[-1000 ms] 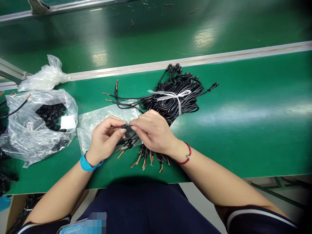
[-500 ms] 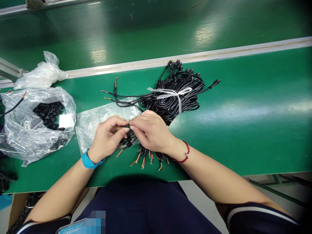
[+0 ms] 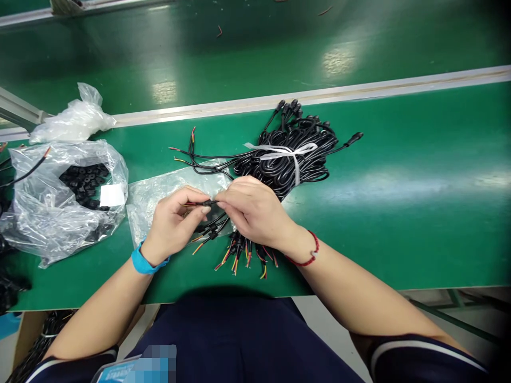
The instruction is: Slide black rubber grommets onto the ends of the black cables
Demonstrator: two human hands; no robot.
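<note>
Bridging left hand [image 3: 174, 222] and right hand [image 3: 255, 213]: cable [image 3: 213, 202]

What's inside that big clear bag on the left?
Small black parts show in the opening of the bag, beside a white square; anything beneath those parts is covered.

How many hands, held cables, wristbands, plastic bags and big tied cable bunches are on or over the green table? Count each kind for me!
Hands: 2 (left hand, right hand)
Held cable: 1
Wristbands: 2 (blue band, red bracelet)
Plastic bags: 3 (open bag, back bag, flat bag)
Tied cable bunch: 1
Total: 9
</note>
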